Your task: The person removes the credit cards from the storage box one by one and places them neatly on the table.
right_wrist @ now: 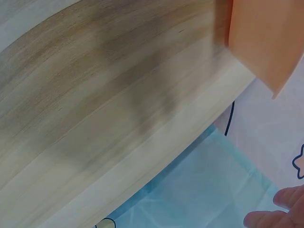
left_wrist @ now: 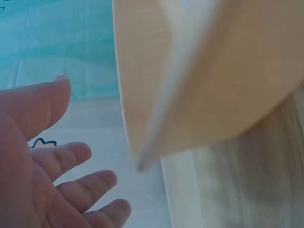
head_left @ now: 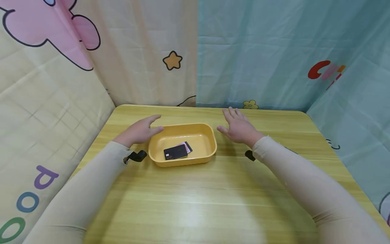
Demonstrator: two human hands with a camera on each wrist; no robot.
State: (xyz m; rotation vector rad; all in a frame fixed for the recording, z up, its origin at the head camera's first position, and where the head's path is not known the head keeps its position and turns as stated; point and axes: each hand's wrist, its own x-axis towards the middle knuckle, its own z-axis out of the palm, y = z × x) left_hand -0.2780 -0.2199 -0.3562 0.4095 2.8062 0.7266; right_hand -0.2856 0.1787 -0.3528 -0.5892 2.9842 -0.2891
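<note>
Both sides of yellow tray (head_left: 183,162): left hand (head_left: 139,130), right hand (head_left: 238,128), each outstretched, spread wide.

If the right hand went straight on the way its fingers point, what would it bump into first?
Probably the blue curtain at the back. The right hand points toward it, and I see nothing in between. How big the gap is, I can't tell.

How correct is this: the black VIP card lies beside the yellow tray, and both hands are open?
Not fully: the head view shows the black VIP card inside the yellow tray, not beside it. The left hand and right hand are open, as you say.
</note>
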